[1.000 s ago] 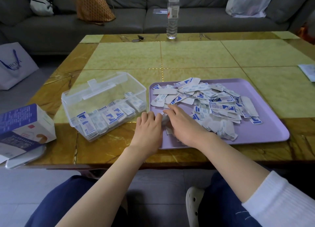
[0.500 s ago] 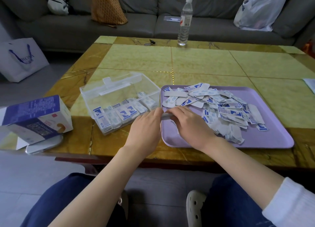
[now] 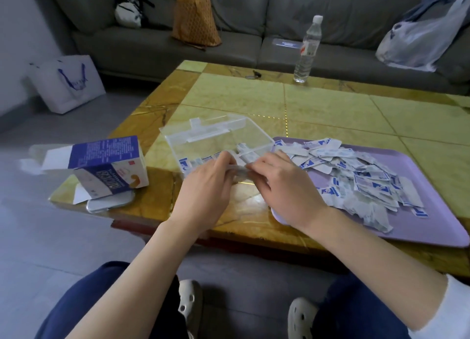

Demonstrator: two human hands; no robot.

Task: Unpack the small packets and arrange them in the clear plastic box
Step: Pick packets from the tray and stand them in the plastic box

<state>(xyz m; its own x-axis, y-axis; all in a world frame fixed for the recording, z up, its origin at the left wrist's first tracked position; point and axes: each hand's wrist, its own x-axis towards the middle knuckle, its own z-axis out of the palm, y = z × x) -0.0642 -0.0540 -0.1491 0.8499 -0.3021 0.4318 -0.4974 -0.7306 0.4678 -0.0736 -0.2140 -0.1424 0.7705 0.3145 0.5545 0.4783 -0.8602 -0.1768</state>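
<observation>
A clear plastic box [image 3: 218,135] with its lid raised stands on the table, left of a purple tray [image 3: 429,224]. A row of blue-and-white packets [image 3: 187,163] stands along its near side. Many loose packets [image 3: 356,175] lie heaped on the tray. My left hand [image 3: 206,188] and my right hand [image 3: 282,186] pinch the two ends of a small stack of packets [image 3: 237,172], held just in front of the box's near wall. My hands hide part of the box's contents.
An opened blue-and-white carton [image 3: 109,168] lies at the table's left corner on a silver phone [image 3: 109,205]. A water bottle [image 3: 307,51] and keys [image 3: 253,75] stand at the far edge. Beyond are a grey sofa with bags and a white shopping bag [image 3: 67,84] on the floor.
Both hands have lifted a small stack of packets off the tray's near left corner and carried it left to the front of the clear box. The camera has swung left.
</observation>
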